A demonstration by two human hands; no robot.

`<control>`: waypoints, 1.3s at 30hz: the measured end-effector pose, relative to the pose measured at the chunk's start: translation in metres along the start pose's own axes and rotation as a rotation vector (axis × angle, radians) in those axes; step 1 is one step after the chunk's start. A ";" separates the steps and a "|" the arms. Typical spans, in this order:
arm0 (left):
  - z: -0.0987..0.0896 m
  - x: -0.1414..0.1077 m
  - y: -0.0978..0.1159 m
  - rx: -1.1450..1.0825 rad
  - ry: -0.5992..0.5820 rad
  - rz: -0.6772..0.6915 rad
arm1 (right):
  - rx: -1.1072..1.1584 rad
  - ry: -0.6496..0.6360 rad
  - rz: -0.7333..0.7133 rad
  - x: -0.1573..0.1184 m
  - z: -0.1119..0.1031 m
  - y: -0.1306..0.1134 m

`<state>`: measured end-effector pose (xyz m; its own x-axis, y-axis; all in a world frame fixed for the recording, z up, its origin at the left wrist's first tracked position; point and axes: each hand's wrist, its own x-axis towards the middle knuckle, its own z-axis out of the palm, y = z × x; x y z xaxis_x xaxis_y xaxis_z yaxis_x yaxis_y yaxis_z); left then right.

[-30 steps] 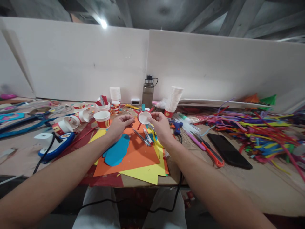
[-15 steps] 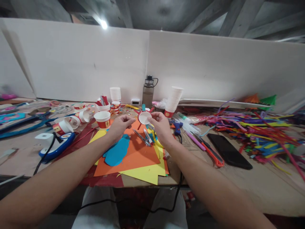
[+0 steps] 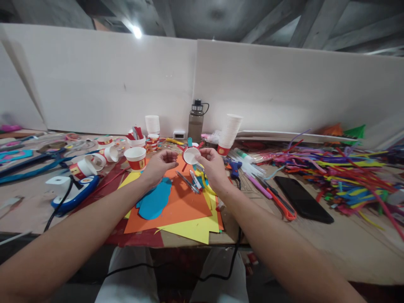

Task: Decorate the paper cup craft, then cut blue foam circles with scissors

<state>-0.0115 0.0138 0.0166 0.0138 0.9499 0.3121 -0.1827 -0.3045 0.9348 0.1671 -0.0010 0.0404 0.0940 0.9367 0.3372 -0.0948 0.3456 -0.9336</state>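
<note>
My right hand (image 3: 214,165) pinches the rim of a small white paper cup (image 3: 192,155) with red strips sticking out around it. To the left of that cup my left hand (image 3: 159,166) hovers with its fingers curved and slightly apart, holding nothing that I can see. Beneath both hands lie orange paper (image 3: 176,210), yellow paper (image 3: 192,229) and a blue cut-out shape (image 3: 155,200). Pens (image 3: 196,180) rest on the orange sheet just below the cup. A red and white paper cup (image 3: 135,158) stands beside my left hand.
A bottle (image 3: 196,122) stands at the back, with a tall cup stack (image 3: 231,130) to its right. On the right are a glue gun (image 3: 235,167), an orange-handled cutter (image 3: 285,206), a black phone (image 3: 303,200) and piled pipe cleaners (image 3: 347,168). Tipped cups (image 3: 83,167) lie left.
The fingers of my left hand have spread slightly from their pinched position. My right hand and the cup it holds have stayed almost still.
</note>
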 end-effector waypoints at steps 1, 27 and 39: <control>0.000 0.000 0.001 0.002 0.001 -0.005 | 0.000 0.000 0.001 0.000 0.000 0.000; 0.002 -0.002 0.005 -0.163 -0.055 -0.118 | -0.014 0.008 -0.016 0.001 -0.002 0.001; 0.002 -0.003 0.009 -0.150 -0.012 -0.148 | -0.006 -0.006 -0.020 0.000 -0.002 0.000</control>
<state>-0.0107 0.0078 0.0243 0.0631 0.9824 0.1759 -0.3223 -0.1468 0.9352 0.1687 -0.0012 0.0402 0.0895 0.9300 0.3565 -0.0872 0.3638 -0.9274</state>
